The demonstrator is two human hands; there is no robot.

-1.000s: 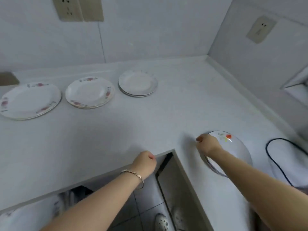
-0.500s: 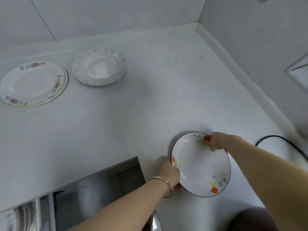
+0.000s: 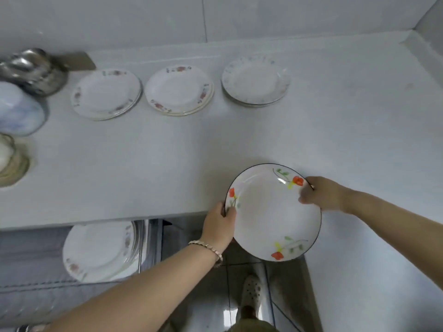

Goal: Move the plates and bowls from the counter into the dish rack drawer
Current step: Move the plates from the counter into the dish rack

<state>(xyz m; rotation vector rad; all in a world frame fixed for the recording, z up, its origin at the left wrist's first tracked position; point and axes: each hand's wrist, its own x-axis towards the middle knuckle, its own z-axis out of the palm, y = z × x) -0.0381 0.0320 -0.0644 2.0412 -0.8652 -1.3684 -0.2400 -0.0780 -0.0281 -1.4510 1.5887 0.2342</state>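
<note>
Both hands hold a white bowl with a black rim and red flowers (image 3: 271, 212) above the counter's inner corner. My left hand (image 3: 219, 224) grips its left rim and my right hand (image 3: 322, 194) grips its right rim. Three stacks of flowered plates sit in a row at the back of the counter: a left stack (image 3: 105, 93), a middle stack (image 3: 178, 89) and a right stack (image 3: 255, 80). Below the counter edge, the open dish rack drawer (image 3: 148, 238) holds upright plates (image 3: 98, 252).
At the far left stand a metal pot (image 3: 36, 70), a pale blue bowl (image 3: 16, 109) and a stack of cream bowls (image 3: 9, 159). The white counter (image 3: 167, 159) wraps around to the right. My shoe (image 3: 251, 293) is on the tiled floor below.
The flowered bowl has been lifted off the right counter and carried left over the corner, held in both hands. The view has swung left, showing the drawer and more dishes.
</note>
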